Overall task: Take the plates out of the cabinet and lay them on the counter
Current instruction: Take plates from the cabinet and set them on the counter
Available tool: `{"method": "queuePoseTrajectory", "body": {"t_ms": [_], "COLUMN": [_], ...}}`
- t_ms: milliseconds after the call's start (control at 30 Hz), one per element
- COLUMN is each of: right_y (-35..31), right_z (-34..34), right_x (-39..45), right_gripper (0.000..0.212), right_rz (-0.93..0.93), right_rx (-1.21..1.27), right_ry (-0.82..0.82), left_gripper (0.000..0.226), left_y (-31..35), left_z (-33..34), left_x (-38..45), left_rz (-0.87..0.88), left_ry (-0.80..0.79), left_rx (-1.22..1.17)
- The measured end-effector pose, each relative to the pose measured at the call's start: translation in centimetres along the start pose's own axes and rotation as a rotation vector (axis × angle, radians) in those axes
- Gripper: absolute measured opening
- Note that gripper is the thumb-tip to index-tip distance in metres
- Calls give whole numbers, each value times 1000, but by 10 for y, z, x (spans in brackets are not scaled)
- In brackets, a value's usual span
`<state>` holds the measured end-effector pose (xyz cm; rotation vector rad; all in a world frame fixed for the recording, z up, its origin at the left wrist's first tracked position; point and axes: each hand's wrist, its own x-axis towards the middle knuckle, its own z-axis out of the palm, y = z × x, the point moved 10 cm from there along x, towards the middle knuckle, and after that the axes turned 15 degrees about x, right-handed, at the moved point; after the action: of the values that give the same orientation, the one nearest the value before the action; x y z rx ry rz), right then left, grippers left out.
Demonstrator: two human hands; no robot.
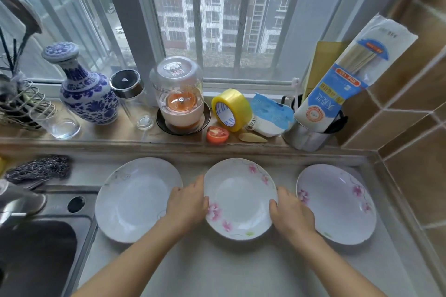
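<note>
My left hand [187, 202] and right hand [290, 210] pinch the middle plate [240, 196] at nine and three o'clock, to set it level on the counter [217, 267].

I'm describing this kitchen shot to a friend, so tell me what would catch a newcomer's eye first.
Three white plates lie in a row on the counter; the left hand and right hand grip the rim of the middle plate, which has pink flowers. On the sill behind stand a blue-and-white vase at the left and a yellow tape roll near the middle, with a halved tomato in front of the tape roll.
</note>
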<state>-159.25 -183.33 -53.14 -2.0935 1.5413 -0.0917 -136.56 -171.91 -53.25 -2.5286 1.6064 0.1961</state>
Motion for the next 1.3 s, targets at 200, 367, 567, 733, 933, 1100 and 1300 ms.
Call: {"method": "queuePoseTrajectory", "body": {"t_ms": [200,367,567,733,933,1100,1300], "right_y": [-1,-4,-6,-19,-54,-85,-114], "right_z": [1,0,-13,-24,-26,-12,28], "right_x": [0,-2,-9,-22,-54,-98,-157], "right_gripper": [18,18,18,15,22,23,7], "right_rz": [-44,-61,-46,-75,-164,-240,-284], "right_rx": [31,101,181,211,207,220,282], "right_ry": [28,38,84,93,113,122,34], "left_gripper": [40,41,40,40,47,47,47], "left_y": [0,0,-1,-14,-47,-84,-129], "left_z": [-2,-3,-16,-33,-44,-45,-29], "left_x": [2,1,-2,-15,-57,-111,-189], "left_rz": [-14,-18,-23,-38,-65,-106,-161], "left_ry": [50,52,96,142,167,183,179], "left_rx": [8,2,-15,-12,-83,-155,-224]}}
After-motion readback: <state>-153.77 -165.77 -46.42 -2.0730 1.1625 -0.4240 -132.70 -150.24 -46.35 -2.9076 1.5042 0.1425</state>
